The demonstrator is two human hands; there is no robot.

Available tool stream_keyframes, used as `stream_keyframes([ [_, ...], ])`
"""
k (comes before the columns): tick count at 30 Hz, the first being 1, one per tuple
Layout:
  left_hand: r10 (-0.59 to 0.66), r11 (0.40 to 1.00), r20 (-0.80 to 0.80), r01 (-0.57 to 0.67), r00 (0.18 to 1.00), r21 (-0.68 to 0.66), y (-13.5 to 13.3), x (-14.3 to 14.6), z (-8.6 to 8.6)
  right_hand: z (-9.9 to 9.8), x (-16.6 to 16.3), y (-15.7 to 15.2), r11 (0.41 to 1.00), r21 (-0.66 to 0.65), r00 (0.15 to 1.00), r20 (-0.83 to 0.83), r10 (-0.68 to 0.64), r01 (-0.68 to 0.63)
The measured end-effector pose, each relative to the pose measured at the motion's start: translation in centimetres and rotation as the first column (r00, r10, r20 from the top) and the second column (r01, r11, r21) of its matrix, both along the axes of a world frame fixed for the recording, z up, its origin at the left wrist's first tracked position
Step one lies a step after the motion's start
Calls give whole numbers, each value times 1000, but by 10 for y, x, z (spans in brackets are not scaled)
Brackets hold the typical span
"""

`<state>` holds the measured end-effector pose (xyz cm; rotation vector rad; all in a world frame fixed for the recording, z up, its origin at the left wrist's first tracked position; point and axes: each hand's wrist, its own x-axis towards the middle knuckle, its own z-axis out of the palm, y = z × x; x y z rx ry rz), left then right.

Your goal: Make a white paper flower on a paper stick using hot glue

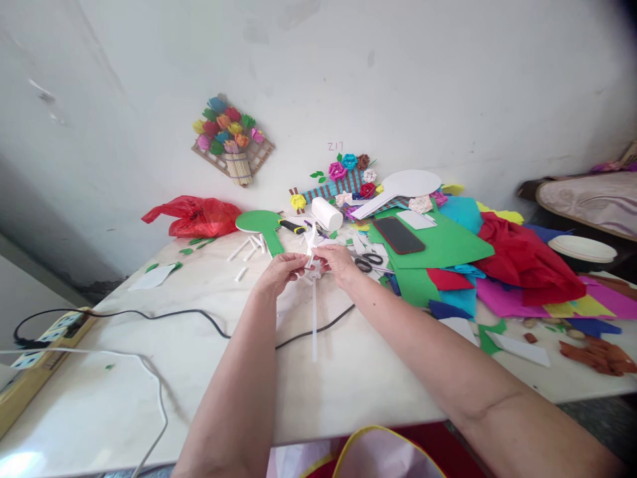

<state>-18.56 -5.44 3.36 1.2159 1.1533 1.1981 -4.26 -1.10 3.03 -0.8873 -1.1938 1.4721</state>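
Observation:
Both hands meet over the middle of the table, fingers closed in a pinch. My left hand point(286, 271) and my right hand point(336, 260) grip a small folded white paper piece point(312, 240) between their fingertips. Just below the fingers, a long translucent whitish stick point(314, 325) points toward me; its far end is hidden near the hands. Beside my right hand lie black-handled scissors point(367, 261). Beyond my left hand are a yellow-and-black cutter point(291, 227), a green paddle-shaped card point(263, 229) and a white roll point(327, 214).
White paper rolls point(249, 247) lie left of the hands. A black cord point(199, 312) crosses the table from a power strip point(54, 338). A phone point(399, 235) rests on green sheets point(462, 245); coloured paper crowds the right. A red plastic bag point(202, 216) sits back left.

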Motion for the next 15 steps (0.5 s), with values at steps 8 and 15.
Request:
stream_keyframes([
  [8, 7, 1000, 45, -6, 999, -20, -2, -1, 2, 1, -1, -2, 1000, -14, 1000, -20, 1, -2],
  [15, 37, 998, 113, -32, 993, -47, 2, -2, 2, 0, -2, -2, 999, -37, 998, -63, 4, -7],
])
